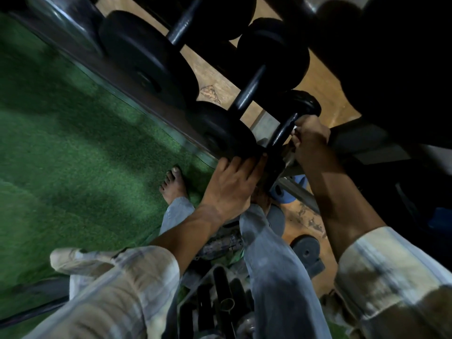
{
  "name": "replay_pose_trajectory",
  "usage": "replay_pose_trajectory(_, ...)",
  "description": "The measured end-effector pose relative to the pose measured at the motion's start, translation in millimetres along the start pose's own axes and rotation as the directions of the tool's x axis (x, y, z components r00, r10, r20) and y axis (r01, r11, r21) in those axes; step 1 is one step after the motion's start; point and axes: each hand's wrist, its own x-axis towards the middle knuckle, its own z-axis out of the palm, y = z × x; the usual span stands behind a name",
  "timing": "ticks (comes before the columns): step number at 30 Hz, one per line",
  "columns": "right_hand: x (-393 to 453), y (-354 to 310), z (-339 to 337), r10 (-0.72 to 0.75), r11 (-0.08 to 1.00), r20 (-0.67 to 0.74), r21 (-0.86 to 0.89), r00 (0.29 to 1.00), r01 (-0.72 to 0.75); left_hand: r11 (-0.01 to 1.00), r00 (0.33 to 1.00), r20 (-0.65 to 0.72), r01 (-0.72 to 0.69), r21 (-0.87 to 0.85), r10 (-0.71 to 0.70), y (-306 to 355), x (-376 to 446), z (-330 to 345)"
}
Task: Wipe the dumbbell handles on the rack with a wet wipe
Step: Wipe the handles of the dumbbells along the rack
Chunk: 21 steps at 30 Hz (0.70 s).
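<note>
Black dumbbells lie side by side on a dark rack that runs diagonally across the head view. My right hand is closed around the handle of the nearest dumbbell, with a small white bit of wet wipe showing between the fingers. My left hand rests flat against the near end plate of that dumbbell, fingers spread over its rim. The handle of a second dumbbell and that of a third lie untouched further along the rack.
Green turf covers the floor to the left of the rack. My bare foot stands on it by the rack's edge. Loose weight plates and a crate of dark bars sit on the wooden floor below my arms.
</note>
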Motion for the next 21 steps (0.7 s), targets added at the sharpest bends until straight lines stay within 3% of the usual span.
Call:
replay_pose_trajectory(6, -7.9, -7.1, -0.9, 0.067, 0.987, 0.069, 0.143, 0.995, -0.076, 1.000, 1.000, 0.005, -0.023, -0.002, 0.023, -5.0, 0.7, -1.5)
replay_pose_trajectory(10, -7.7, -6.9, -1.8, 0.112, 0.988, 0.165, 0.091, 0.980, -0.128, 1.000, 1.000, -0.006, -0.020, -0.017, 0.020, -3.8, 0.2, -3.1)
replay_pose_trajectory(21, -5.9, -2.6, 4.5, 0.059, 0.998, 0.080, -0.022, 0.995, -0.057, 0.999, 1.000, 0.013, -0.011, -0.033, 0.011, -4.0, -1.0, -0.4)
